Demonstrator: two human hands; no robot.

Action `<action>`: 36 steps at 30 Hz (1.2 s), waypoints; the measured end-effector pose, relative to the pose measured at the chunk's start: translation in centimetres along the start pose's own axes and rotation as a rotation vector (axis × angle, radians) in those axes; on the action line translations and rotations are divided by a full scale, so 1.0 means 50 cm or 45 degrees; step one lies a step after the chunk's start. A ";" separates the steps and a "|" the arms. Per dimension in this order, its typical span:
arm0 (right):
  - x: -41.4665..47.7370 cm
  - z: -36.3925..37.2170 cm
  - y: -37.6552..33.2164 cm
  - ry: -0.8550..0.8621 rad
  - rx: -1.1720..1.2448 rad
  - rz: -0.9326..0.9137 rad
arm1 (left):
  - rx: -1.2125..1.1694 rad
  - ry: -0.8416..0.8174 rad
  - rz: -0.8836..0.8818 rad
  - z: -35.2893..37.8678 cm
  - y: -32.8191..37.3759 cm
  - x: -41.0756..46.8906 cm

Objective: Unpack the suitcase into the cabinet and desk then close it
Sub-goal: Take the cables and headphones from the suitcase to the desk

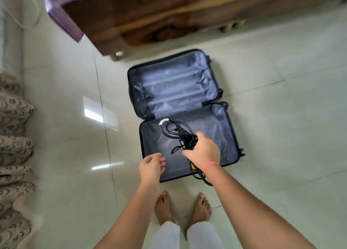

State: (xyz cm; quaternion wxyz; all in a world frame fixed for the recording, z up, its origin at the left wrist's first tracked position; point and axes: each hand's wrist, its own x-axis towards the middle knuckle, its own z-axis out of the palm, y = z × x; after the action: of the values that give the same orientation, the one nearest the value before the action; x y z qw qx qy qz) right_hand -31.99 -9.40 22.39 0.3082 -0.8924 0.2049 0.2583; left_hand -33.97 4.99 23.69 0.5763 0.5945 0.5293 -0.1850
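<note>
The right hand [201,149] grips a coiled black power cable [176,131], its loops trailing out leftward. The left hand [151,164], fingers loose and holding nothing, waits just beside it over the open black hard-shell suitcase [229,136].

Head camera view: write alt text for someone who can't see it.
A person's right hand grips a bundle of black cables above an open suitcase lying flat on a pale tiled floor. The left hand hovers open beside it; wooden furniture stands beyond the case.
</note>
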 end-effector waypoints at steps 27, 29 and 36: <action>-1.076 -0.555 -0.042 1.586 1.360 0.653 | 0.670 -1.497 0.687 -0.115 0.140 -1.016; -1.169 -0.526 -0.011 1.728 1.406 0.734 | 0.783 -1.636 0.695 -0.129 0.074 -1.072; -1.526 -0.311 0.071 2.316 1.668 1.063 | 1.236 -2.121 0.693 -0.289 -0.236 -1.276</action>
State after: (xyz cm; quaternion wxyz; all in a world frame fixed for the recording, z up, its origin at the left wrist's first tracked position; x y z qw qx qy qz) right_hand -88.40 -6.42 76.13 0.3386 -0.2858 0.7145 -0.5413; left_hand -73.24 -11.46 74.73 0.4810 0.5471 -0.3301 -0.6003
